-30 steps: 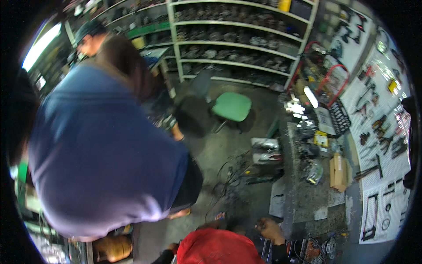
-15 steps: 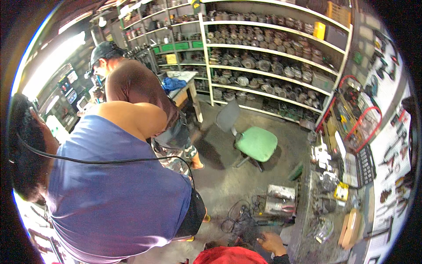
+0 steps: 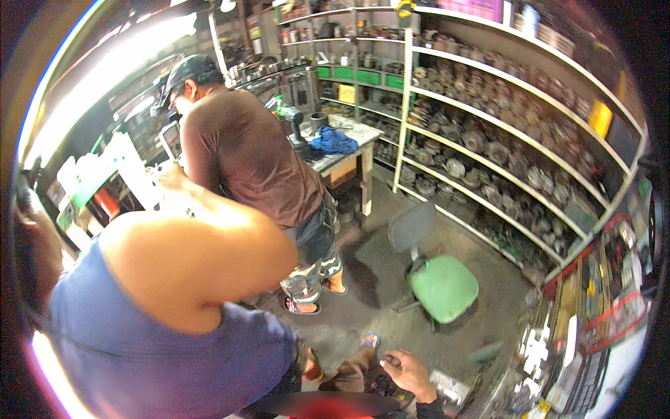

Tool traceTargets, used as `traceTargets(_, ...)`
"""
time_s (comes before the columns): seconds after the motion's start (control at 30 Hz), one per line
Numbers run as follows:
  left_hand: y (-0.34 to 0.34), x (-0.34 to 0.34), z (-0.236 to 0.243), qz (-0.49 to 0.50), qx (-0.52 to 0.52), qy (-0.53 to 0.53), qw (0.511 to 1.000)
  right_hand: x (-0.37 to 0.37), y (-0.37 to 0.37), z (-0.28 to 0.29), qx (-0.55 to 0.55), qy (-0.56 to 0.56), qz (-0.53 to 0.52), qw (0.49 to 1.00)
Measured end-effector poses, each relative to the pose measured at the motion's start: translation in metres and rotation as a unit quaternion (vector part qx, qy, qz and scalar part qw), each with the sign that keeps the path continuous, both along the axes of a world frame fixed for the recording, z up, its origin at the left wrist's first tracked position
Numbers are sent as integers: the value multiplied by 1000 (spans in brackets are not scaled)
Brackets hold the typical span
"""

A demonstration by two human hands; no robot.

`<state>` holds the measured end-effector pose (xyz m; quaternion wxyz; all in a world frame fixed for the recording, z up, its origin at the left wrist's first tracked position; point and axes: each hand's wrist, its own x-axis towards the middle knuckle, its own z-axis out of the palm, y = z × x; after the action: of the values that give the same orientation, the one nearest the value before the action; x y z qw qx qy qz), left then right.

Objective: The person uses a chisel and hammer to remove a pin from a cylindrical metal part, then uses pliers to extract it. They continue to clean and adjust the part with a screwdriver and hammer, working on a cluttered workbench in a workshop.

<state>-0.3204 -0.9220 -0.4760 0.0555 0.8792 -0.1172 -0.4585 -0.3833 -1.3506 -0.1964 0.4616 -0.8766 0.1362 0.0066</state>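
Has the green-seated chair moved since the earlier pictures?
No. The green-seated chair keeps its place before the left end of the white-framed shelf; only the camera's view has turned.

- Below the green chair, you cannot tell whether your right hand holds anything; the lower edge cuts off its black sleeve.
- Lower left of the chair, red cloth is blurred.

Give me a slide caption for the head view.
The wearer's right hand low in frame, a green-seated office chair beyond it, and white shelves laden with metal parts behind.
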Motion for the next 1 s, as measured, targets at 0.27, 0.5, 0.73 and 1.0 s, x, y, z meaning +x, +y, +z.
traceTargets(0.27,-132,142,1,145,-29,0,989,297,-106,28,31,-27,43,998)
traceTargets(0.5,-221,209,29,259,-69,-28,963,433,-165,46,-40,-25,148,988)
traceTargets(0.73,-242,239,51,346,-61,-27,936,513,-185,45,-21,-4,229,973)
traceTargets(1.0,-264,291,52,435,-19,4,900,645,-230,34,35,-25,253,966)
